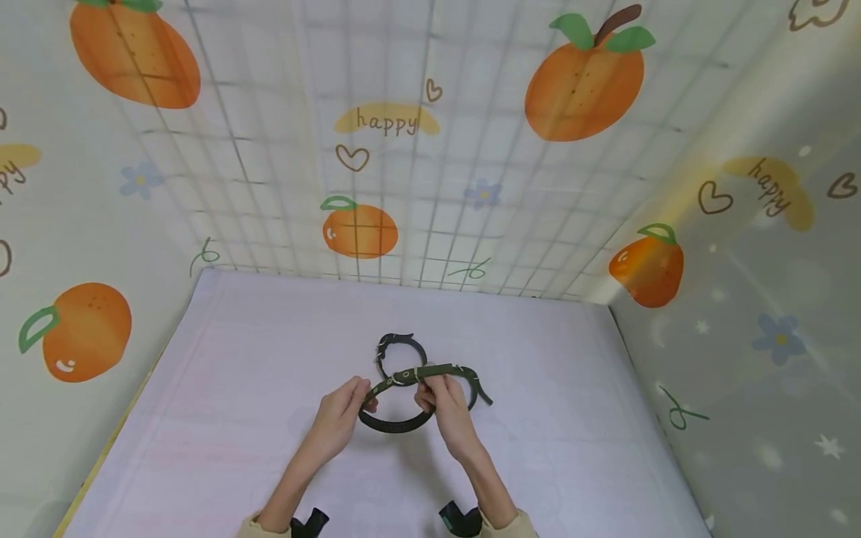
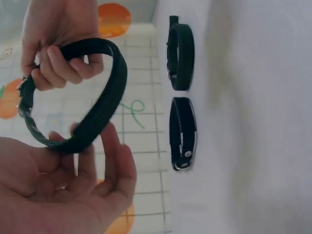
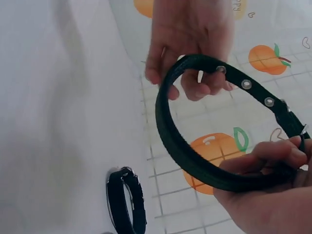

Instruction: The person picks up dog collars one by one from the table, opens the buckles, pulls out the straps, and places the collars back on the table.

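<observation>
A dark green buckled collar (image 1: 397, 427), bent into a loop, is held up over the table between both hands. My left hand (image 1: 336, 415) pinches its left side, fingers behind the strap in the left wrist view. At the buckle side, my right hand (image 1: 449, 418) grips the strap between thumb and fingers. Metal eyelets (image 3: 246, 84) run along the strap toward the buckle. On the table beyond lie two more looped collars: a green collar (image 2: 185, 58) and a darker collar (image 2: 187, 124) with a metal buckle. In the head view the held collar partly overlaps them.
A white cloth covers the table (image 1: 572, 448). A printed curtain with oranges stands behind a wire grid (image 1: 430, 172) at the back, and printed cloth (image 1: 760, 336) hangs along both sides. Black wrist devices (image 1: 460, 519) sit at both cuffs.
</observation>
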Tool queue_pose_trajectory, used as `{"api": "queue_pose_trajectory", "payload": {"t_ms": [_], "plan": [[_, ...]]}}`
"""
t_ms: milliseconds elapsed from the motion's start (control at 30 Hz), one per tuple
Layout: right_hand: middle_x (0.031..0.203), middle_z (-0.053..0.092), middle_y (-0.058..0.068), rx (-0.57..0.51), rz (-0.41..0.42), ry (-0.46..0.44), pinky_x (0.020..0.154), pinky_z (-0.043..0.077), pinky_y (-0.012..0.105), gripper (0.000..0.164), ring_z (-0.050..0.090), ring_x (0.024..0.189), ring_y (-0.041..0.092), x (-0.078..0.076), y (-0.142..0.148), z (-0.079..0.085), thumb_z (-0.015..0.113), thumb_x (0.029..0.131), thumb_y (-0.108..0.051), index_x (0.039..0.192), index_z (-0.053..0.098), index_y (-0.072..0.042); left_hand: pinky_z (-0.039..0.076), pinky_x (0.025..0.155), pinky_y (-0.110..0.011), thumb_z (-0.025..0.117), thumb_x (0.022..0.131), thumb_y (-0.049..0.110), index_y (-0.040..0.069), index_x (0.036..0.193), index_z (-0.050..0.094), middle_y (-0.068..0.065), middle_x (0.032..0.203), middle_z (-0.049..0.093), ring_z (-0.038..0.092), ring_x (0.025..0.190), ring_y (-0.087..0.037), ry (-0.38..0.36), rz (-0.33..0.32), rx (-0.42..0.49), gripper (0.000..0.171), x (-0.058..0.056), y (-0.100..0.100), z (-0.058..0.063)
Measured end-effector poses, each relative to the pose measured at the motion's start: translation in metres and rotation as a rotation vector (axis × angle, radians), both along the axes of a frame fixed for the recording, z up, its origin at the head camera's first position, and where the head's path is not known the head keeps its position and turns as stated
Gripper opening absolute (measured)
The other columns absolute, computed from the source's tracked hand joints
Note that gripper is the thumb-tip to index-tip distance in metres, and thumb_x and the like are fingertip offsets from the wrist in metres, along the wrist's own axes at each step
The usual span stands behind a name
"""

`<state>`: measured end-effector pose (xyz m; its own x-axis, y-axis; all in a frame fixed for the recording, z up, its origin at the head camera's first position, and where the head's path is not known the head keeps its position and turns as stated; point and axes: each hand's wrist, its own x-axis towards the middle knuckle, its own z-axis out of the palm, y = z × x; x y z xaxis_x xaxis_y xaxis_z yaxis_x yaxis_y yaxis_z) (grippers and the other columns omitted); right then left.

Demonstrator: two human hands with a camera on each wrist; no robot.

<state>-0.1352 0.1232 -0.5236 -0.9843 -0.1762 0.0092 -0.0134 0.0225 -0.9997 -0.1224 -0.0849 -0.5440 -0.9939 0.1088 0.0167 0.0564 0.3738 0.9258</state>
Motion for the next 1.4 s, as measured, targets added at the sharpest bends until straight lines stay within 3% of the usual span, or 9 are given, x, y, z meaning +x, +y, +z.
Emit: {"api": "queue_pose_trajectory", "payload": {"t_ms": [200, 467, 767, 1133, 1400], "plan": [[0.069, 0.038, 0.001, 0.064, 0.027, -0.003, 0.069, 0.036, 0.022, 0.037, 0.039, 0.066, 0.009, 0.0, -0.001, 0.0, 0.042, 0.116, -0.026, 0.083, 0.045, -0.009, 0.058, 0.073, -0.021, 0.043, 0.118, 0.032, 0.006, 0.103, 0.07, -0.011, 0.089, 0.073, 0.067, 0.075, -0.008, -0.036, -0.073, 0.175, 0.041, 0.001, 0.005, 0.007], [0.07, 0.039, 0.002, 0.074, -0.008, -0.021, 0.07, 0.037, 0.022, 0.033, 0.041, 0.067, 0.01, 0.001, -0.002, -0.001, 0.042, 0.113, -0.02, 0.083, 0.047, -0.007, 0.043, 0.06, -0.018, 0.041, 0.119, 0.03, 0.009, 0.094, 0.063, 0.0, 0.075, 0.054, 0.053, 0.066, -0.005, -0.041, -0.126, 0.151, 0.039, 0.002, 0.008, 0.01], [0.068, 0.032, -0.002, 0.051, 0.002, 0.01, 0.069, 0.036, 0.022, 0.043, 0.038, 0.065, 0.009, -0.002, 0.002, -0.001, 0.041, 0.115, -0.025, 0.081, 0.039, 0.001, 0.051, 0.066, -0.021, 0.039, 0.119, 0.035, 0.003, 0.102, 0.063, -0.007, 0.084, 0.059, 0.056, 0.072, -0.008, -0.078, -0.167, 0.21, 0.044, 0.001, 0.003, 0.006], [0.072, 0.034, -0.002, 0.081, 0.084, 0.034, 0.067, 0.036, 0.021, 0.043, 0.037, 0.066, 0.008, 0.002, -0.005, -0.007, 0.039, 0.118, -0.024, 0.084, 0.041, 0.002, 0.043, 0.064, -0.019, 0.036, 0.119, 0.036, 0.006, 0.097, 0.063, -0.001, 0.079, 0.056, 0.051, 0.067, -0.005, -0.071, -0.127, 0.196, 0.046, 0.001, 0.011, 0.015], [0.071, 0.033, -0.002, 0.051, 0.017, -0.007, 0.067, 0.034, 0.02, 0.042, 0.038, 0.065, 0.007, 0.0, -0.001, -0.005, 0.043, 0.116, -0.028, 0.083, 0.043, -0.001, 0.039, 0.061, -0.017, 0.041, 0.119, 0.035, 0.003, 0.094, 0.061, 0.001, 0.074, 0.05, 0.048, 0.065, -0.004, -0.104, -0.103, 0.212, 0.045, 0.0, 0.007, 0.013]]}}
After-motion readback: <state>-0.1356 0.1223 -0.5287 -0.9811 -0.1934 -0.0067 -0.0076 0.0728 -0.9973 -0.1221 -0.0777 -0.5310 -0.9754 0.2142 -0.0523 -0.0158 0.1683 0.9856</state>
